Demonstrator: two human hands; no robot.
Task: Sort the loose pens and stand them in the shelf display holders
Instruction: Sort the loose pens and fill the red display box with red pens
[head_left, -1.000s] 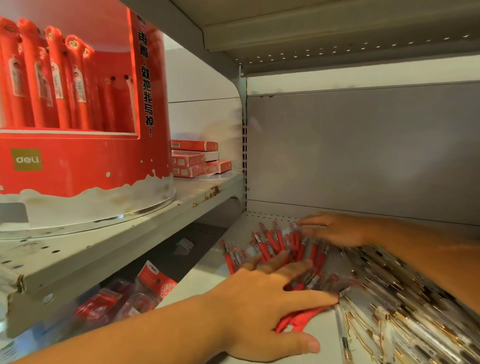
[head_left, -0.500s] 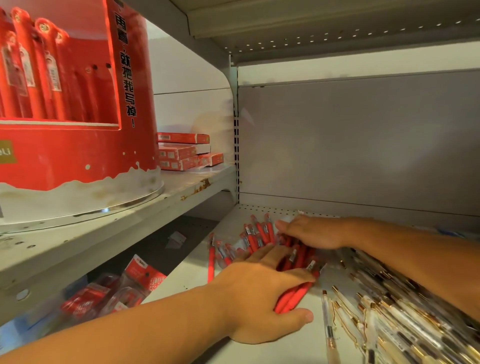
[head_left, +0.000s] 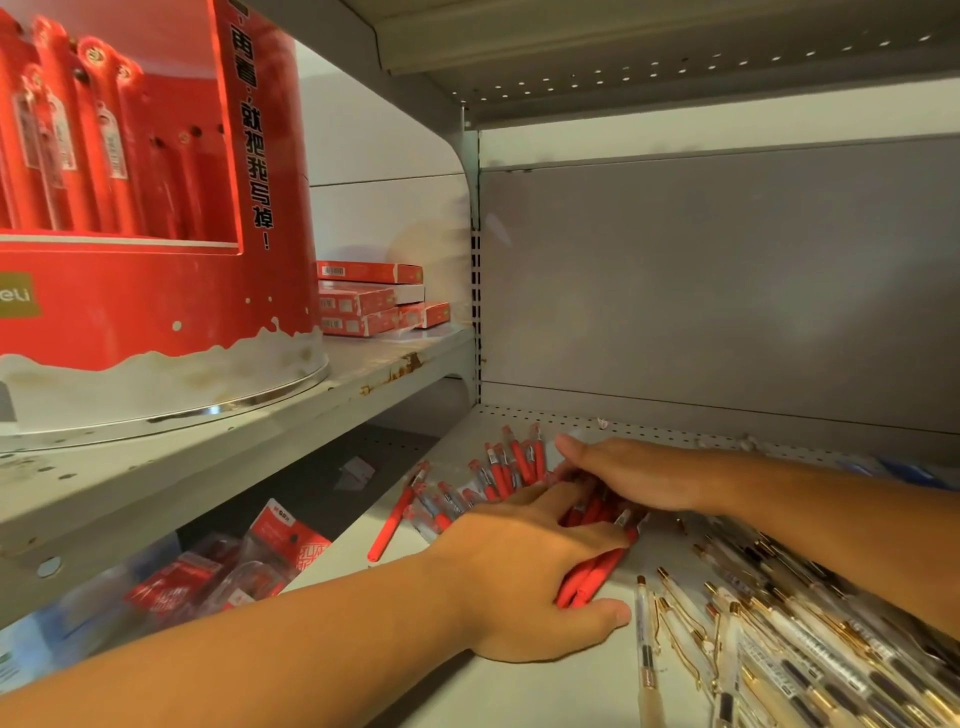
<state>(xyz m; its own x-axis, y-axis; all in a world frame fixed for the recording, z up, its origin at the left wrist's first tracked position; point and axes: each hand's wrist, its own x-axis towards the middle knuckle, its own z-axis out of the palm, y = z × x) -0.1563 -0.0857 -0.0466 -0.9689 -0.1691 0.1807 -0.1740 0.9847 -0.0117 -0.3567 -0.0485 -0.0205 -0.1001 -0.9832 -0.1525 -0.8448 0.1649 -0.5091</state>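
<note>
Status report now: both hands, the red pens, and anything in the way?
Left hand and right hand flat on the red pens, none lifted. One red pen apart, left. Clear pens with gold clips piled alongside, right.

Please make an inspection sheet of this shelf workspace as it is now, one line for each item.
Surface: grey shelf, bare at front.
Job's things: red pens heaped under both hands; one stray red pen at left; red display holder on the upper shelf.
Clutter: clear gold-clip pens piled at right; red boxes stacked.
Hands: left hand and right hand pressed on red pens.
Cables: nothing seen.
Surroundings: packaged goods below.
</note>
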